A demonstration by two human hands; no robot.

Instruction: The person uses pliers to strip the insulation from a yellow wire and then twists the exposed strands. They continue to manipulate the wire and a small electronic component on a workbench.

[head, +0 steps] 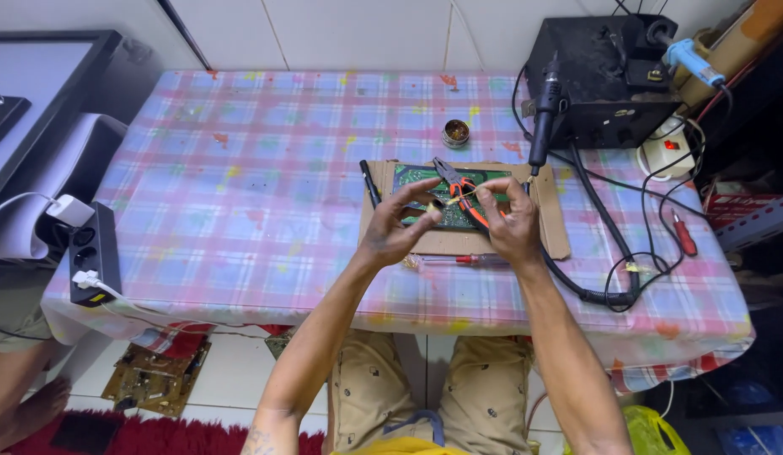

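My left hand [400, 226] and my right hand [513, 223] are raised close together over a green circuit board [412, 175] that lies on a sheet of cardboard [551, 223]. Between their fingertips they pinch a thin yellowish wire [459, 196]. Orange-handled pliers [460, 184] rest on the board just behind the hands. A red-handled screwdriver [459, 259] lies at the cardboard's near edge, below my hands. A black pen-like tool [369, 184] lies along the cardboard's left edge.
A black soldering station [606, 76] with a black hot-air handle [543, 114] and a blue iron [690, 57] stands at the far right, cables looping over the checked tablecloth [240, 185]. A small round tin [455, 132], a power strip [95, 253] and a second screwdriver [684, 234] lie around.
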